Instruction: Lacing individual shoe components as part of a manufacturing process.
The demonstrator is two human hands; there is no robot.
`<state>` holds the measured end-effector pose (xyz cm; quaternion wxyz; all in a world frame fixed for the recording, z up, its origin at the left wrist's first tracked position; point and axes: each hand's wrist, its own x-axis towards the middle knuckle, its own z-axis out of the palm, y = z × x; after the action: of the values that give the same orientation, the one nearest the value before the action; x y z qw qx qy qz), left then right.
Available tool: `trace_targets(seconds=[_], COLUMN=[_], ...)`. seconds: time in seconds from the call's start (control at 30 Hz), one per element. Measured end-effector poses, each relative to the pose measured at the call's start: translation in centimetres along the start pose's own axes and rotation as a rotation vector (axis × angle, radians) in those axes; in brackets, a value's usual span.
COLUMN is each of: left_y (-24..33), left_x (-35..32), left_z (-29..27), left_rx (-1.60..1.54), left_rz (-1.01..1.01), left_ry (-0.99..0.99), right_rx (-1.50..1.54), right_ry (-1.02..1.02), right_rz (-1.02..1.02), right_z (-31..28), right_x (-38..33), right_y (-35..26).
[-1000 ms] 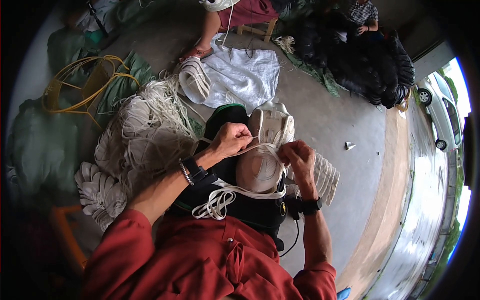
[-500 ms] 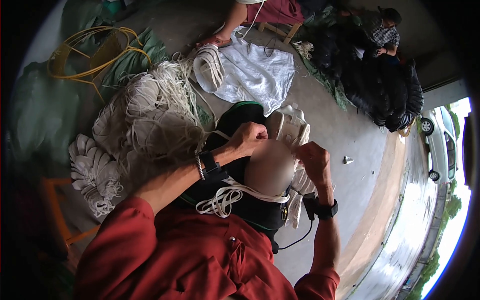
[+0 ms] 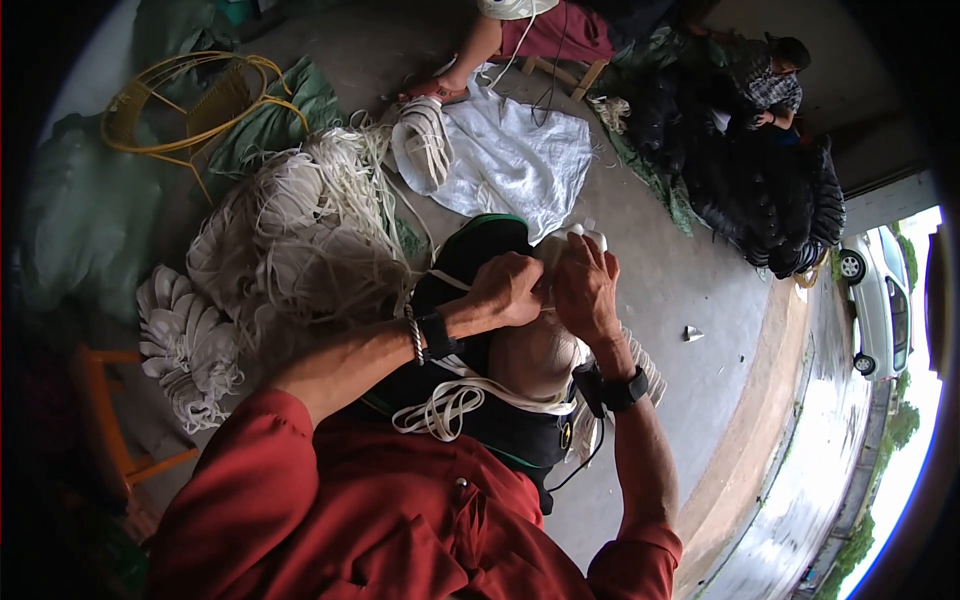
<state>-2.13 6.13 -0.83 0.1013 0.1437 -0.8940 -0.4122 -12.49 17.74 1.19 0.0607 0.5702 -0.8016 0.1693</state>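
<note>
A beige, rounded, cup-like piece (image 3: 530,358) rests on a black pad with a green edge (image 3: 482,238) over my lap. Just past its far end, my left hand (image 3: 508,290) is curled tight, thumb and fingers pressed together. Right beside it, my right hand (image 3: 588,292) is bent with its fingers closed over the white item (image 3: 592,238) that shows beyond the knuckles. What either hand pinches is hidden. Looped white flat cord (image 3: 442,408) lies across the near end of the beige piece. Stacked pale pieces (image 3: 640,370) show partly behind my right wrist.
Left of my lap is a heap of pale pieces with tangled cords (image 3: 310,210). Farther off lie a white sheet (image 3: 520,150) and a yellow round frame (image 3: 190,105). Black goods (image 3: 760,195) and a seated person (image 3: 770,85) are at far right; another person's leg (image 3: 475,60) shows ahead.
My right hand has moved up and left, from beside the beige piece to the white item, close to my left hand. My left hand has shifted slightly right and nearer.
</note>
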Motion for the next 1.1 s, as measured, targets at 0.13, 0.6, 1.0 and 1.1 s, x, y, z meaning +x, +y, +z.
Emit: trace_targets(seconds=[0.13,0.6,1.0,1.1], left_y=[-0.9,0.2,-1.6,-1.1], left_x=[-0.3,-2.8,-1.9,-1.8], left_z=[0.3,0.6,2.0,1.9], left_rx=[0.004,0.073,-0.379,0.009], left_rz=[0.025,0.205,-0.249,0.141], left_ry=[-0.007,0.187,0.006,0.199], right_rx=[0.112,0.130,0.038,0.093], right_ry=[0.028,0.098,0.058,0.022], right_rz=[-0.025,-0.081,-0.208,-0.122], right_z=[-0.4,-0.6,-1.4,-0.5], right_x=[-0.3,-0.4,-1.0,-1.2], right_y=[-0.8,-2.7,-1.9,-1.3])
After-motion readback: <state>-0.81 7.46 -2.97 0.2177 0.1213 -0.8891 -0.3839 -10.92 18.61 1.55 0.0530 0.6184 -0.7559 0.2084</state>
